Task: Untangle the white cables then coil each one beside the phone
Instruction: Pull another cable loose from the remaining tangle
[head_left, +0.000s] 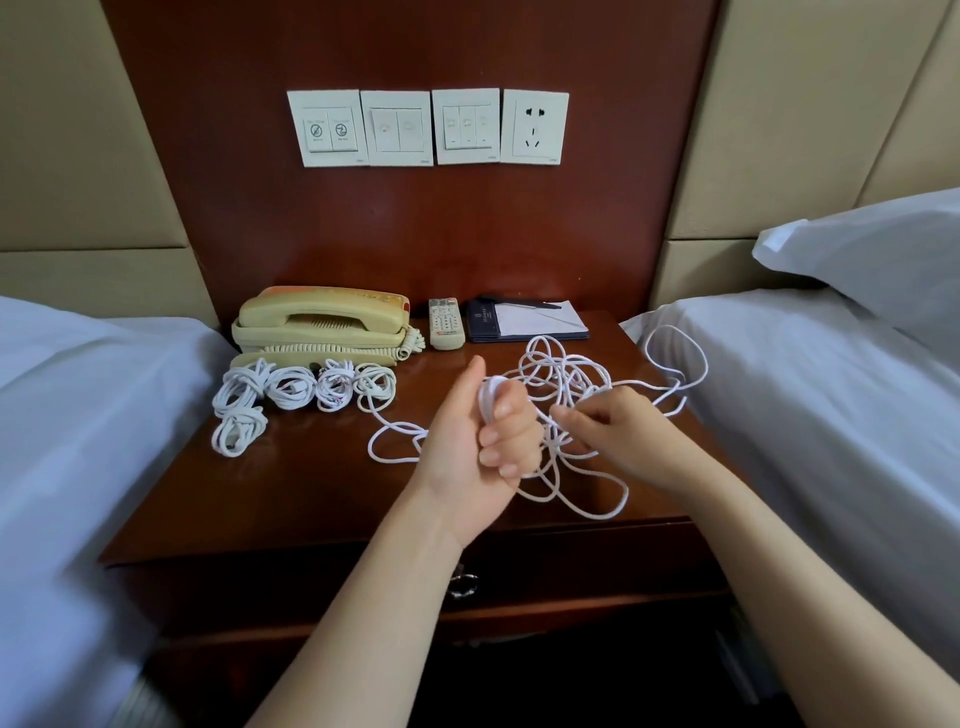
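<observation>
Done: I count five wound bundles of white cable (291, 388) lying just in front of the cream plastic corded phone (322, 322) on the glossy red-brown wooden surface (291, 493).
In hand: the left hand (488, 431) grips a small partial coil of white cable (489, 397). Its fingers (509, 441) are curled tightly round the coil and the thumb is raised.
Feeding: the right hand (613, 431) is close beside the left and pinches a strand between thumb and fingertips.
Left to do: the loose tangle of white cable (571, 374) sprawls over the right half of the surface, and one loop reaches the white-sheeted bed (831, 415).
Progress: I judge the task well past halfway. I cannot tell how many cables the tangle holds.
Unclear: a strand trails from beside the rightmost bundle toward the left hand, and I cannot tell which cable it belongs to.
Cable: it is thin, round, matte and limp, and it falls in open loops. The bundles are compact ovals.
Surface: smooth varnish that reflects light. I expect cable to slide on it easily.
Behind: a white remote control (445, 323) and a dark notepad folder (530, 320) lie near the phone.
</observation>
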